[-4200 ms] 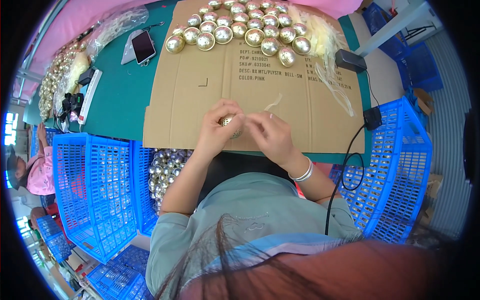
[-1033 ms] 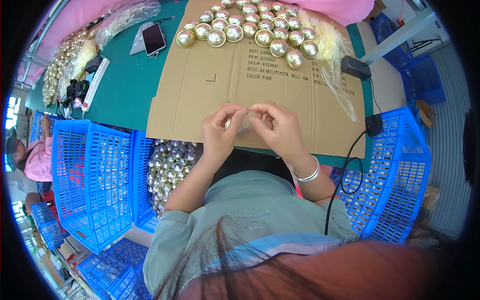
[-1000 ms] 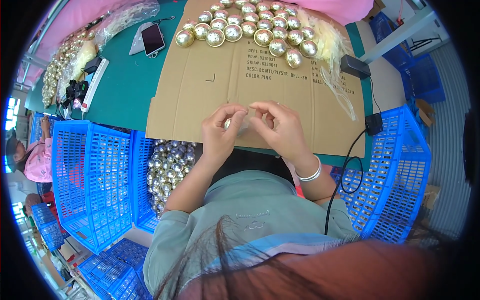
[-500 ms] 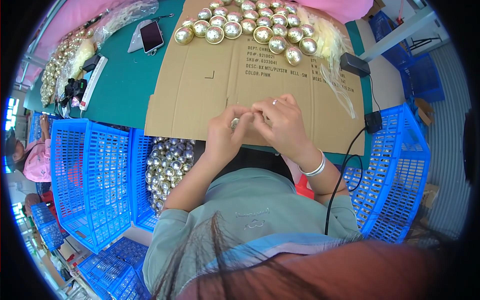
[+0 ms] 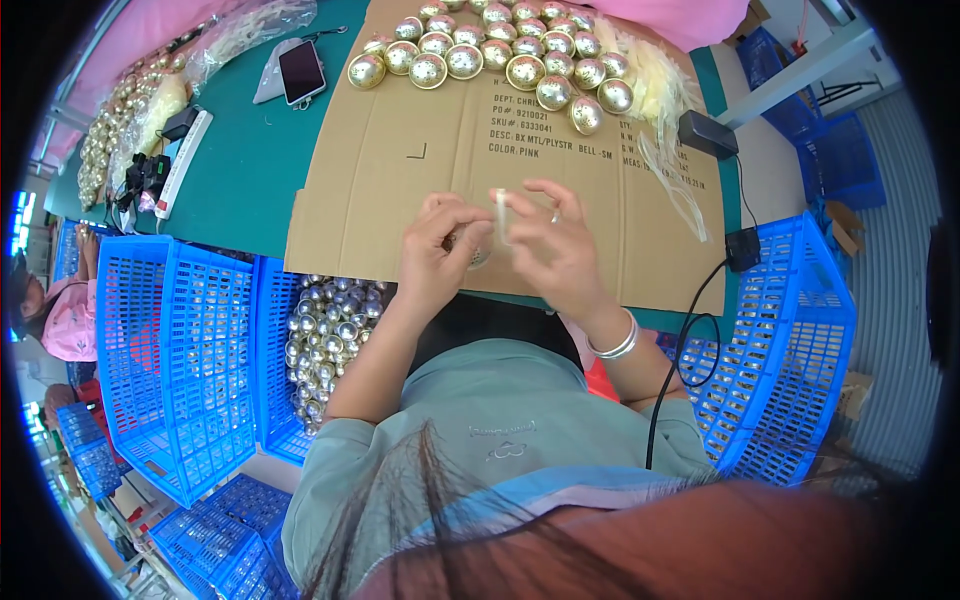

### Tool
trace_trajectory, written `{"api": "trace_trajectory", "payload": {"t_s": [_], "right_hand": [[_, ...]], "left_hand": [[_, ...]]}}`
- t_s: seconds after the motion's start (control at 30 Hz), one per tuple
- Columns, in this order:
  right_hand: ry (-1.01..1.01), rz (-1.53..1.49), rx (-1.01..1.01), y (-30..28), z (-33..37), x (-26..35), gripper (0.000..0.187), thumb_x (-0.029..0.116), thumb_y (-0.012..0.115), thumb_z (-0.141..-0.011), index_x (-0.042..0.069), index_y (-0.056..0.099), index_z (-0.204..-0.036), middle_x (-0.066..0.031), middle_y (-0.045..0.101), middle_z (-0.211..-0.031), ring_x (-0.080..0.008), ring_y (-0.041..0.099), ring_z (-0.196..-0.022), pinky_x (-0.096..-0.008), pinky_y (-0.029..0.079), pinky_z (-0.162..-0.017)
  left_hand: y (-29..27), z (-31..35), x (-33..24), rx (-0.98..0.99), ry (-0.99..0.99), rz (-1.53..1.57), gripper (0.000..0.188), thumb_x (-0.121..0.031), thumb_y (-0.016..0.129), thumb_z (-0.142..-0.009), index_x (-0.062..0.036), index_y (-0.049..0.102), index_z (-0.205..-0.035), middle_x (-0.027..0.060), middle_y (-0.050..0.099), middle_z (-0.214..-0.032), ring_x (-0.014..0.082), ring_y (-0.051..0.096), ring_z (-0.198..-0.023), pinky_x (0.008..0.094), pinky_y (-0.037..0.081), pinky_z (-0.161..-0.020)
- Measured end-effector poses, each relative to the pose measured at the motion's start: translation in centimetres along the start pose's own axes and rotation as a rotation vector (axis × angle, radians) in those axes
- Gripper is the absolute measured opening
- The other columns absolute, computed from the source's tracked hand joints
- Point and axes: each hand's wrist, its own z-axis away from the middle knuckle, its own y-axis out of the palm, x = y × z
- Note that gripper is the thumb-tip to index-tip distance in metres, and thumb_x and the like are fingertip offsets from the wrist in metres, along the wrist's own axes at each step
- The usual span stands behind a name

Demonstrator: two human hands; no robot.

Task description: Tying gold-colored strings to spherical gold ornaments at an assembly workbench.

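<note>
Above the near edge of the cardboard sheet, my left hand (image 5: 437,248) is closed round a shiny gold bell (image 5: 481,250), mostly hidden by the fingers. A short pale ribbon loop (image 5: 501,212) stands up beside the left fingertips. Close to it on the right is my right hand (image 5: 560,245), with its fingers spread and partly blurred; whether it touches the ribbon is not clear. Several gold bells (image 5: 465,61) lie in a cluster at the far side of the cardboard. A bundle of pale ribbons (image 5: 650,80) lies to their right.
The cardboard sheet (image 5: 390,200) covers part of the green table (image 5: 240,160). A phone (image 5: 302,72) and a power strip (image 5: 186,165) lie left. A blue crate (image 5: 270,390) of bells, an upright blue crate (image 5: 180,360) and a right crate (image 5: 790,350) flank me. A black cable (image 5: 672,400) hangs right.
My hands were together at the fingertips and have drawn apart. The pale ribbon loop now shows between them. My right hand's fingers have spread; the left keeps the bell.
</note>
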Motion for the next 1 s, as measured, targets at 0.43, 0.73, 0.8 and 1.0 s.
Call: {"api": "trace_trajectory", "payload": {"t_s": [0.43, 0.73, 0.8, 1.0], "right_hand": [[0.153, -0.22, -0.118, 1.6, 0.8, -0.9, 0.017, 0.01, 0.072, -0.072, 0.008, 0.062, -0.085, -0.0074, 0.052, -0.107, -0.0247, 0.047, -0.102, -0.0381, 0.034, -0.092], [-0.012, 0.102, -0.143, 2.1, 0.3, -0.2, 0.013, 0.009, 0.068, -0.069, 0.01, 0.062, -0.08, -0.0045, 0.051, -0.103, -0.026, 0.047, -0.096, -0.0403, 0.034, -0.086], [-0.036, 0.106, -0.155, 2.2, 0.4, -0.2, 0.014, 0.008, 0.068, -0.068, 0.011, 0.062, -0.08, -0.004, 0.051, -0.102, -0.0254, 0.047, -0.096, -0.041, 0.034, -0.086], [0.086, -0.066, -0.147, 2.1, 0.6, 0.0, 0.013, 0.006, 0.069, -0.071, 0.008, 0.062, -0.082, -0.0059, 0.053, -0.101, -0.0251, 0.049, -0.095, -0.0384, 0.036, -0.086]], "left_hand": [[-0.2, 0.5, -1.0, 0.046, -0.241, 0.471, 0.015, -0.014, 0.064, -0.089, 0.0002, 0.065, -0.086, 0.0016, 0.053, -0.077, 0.0064, 0.051, -0.074, 0.022, 0.041, -0.064], [-1.4, 0.3, -1.6, 0.297, -0.444, 0.449, 0.012, -0.009, 0.06, -0.09, 0.0019, 0.062, -0.092, 0.0045, 0.062, -0.082, 0.0078, 0.058, -0.075, 0.0212, 0.046, -0.066], [-1.2, 0.2, -2.1, 0.229, -0.477, 0.587, 0.012, -0.008, 0.06, -0.089, 0.0031, 0.06, -0.094, 0.0048, 0.064, -0.081, 0.0089, 0.061, -0.075, 0.0215, 0.048, -0.067], [-1.2, 0.7, -0.6, 0.225, -0.495, 0.578, 0.013, -0.009, 0.062, -0.088, 0.0011, 0.059, -0.094, 0.0061, 0.065, -0.081, 0.0093, 0.062, -0.072, 0.0219, 0.05, -0.064]]}}
